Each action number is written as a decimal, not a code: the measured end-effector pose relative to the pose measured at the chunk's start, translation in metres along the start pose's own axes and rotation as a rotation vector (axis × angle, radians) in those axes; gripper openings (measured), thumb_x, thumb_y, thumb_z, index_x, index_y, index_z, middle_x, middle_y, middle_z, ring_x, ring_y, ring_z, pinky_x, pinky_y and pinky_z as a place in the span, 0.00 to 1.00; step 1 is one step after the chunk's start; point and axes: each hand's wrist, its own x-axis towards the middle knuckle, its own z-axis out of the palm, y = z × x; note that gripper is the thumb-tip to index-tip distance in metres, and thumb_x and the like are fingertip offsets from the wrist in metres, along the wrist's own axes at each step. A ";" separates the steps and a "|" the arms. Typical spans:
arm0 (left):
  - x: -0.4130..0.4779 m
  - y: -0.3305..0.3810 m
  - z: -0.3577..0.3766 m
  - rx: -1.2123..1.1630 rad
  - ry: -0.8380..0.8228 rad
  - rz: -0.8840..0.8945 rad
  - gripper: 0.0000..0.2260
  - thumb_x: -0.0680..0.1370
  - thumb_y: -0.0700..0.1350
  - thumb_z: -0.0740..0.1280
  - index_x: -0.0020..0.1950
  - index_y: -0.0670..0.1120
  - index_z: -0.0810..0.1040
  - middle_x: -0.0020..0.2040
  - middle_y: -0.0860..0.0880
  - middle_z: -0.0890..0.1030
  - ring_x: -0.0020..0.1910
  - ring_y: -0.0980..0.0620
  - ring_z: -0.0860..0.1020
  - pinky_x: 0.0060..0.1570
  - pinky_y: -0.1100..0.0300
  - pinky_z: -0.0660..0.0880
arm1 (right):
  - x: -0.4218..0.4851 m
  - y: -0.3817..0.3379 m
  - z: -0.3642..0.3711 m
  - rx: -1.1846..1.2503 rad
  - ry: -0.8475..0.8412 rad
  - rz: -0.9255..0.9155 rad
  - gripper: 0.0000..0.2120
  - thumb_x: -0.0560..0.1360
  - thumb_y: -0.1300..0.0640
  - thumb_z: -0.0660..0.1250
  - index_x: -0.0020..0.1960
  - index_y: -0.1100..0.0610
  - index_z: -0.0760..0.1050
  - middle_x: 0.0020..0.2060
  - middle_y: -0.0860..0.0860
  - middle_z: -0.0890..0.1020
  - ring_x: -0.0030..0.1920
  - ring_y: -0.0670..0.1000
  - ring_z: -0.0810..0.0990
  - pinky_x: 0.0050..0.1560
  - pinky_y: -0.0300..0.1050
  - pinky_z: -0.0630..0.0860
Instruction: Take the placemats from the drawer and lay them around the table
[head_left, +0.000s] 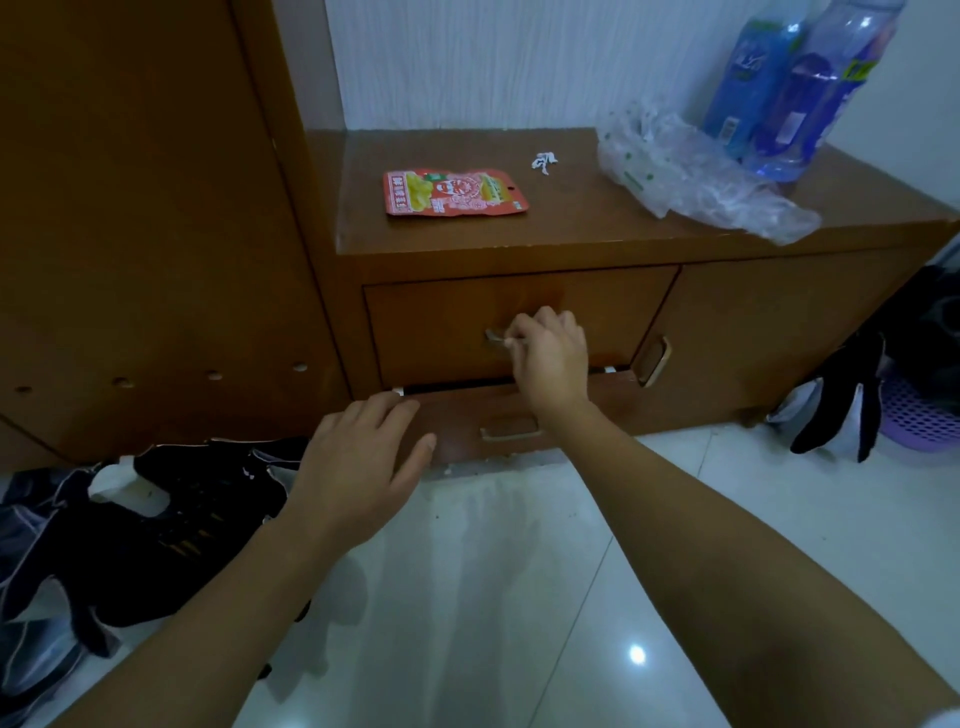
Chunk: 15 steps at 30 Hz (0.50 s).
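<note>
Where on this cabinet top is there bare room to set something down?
Bare wood lies between the red snack packet and the plastic bag, in front of the paper scrap. The right end is crowded: bag and blue bottles.

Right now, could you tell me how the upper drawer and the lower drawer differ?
The upper drawer sits shut in its frame; the lower drawer stands slightly out, with a dark gap above it. The right hand grips the upper drawer's handle; the lower drawer's handle is free, with the open left hand at its top left corner. Both are brown wood with a pale bar handle.
</note>
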 end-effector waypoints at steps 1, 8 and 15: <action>0.000 0.001 0.000 0.006 -0.009 0.004 0.30 0.80 0.63 0.44 0.73 0.49 0.70 0.70 0.50 0.73 0.65 0.49 0.72 0.63 0.50 0.69 | 0.000 0.002 0.002 -0.001 0.002 -0.007 0.05 0.78 0.58 0.64 0.49 0.53 0.79 0.45 0.51 0.77 0.47 0.55 0.71 0.47 0.49 0.69; 0.001 0.009 0.004 -0.002 -0.041 0.002 0.29 0.80 0.62 0.47 0.73 0.49 0.71 0.69 0.50 0.74 0.63 0.49 0.73 0.59 0.52 0.70 | -0.021 0.006 0.004 0.166 0.019 0.025 0.16 0.77 0.56 0.69 0.64 0.57 0.77 0.57 0.51 0.76 0.59 0.51 0.71 0.59 0.46 0.73; -0.014 0.011 0.007 -0.053 -0.134 -0.102 0.30 0.80 0.63 0.47 0.74 0.48 0.70 0.70 0.47 0.74 0.65 0.46 0.72 0.60 0.50 0.69 | -0.039 0.000 -0.020 -0.018 -0.338 -0.066 0.33 0.80 0.47 0.62 0.80 0.56 0.52 0.79 0.53 0.56 0.79 0.55 0.51 0.78 0.55 0.53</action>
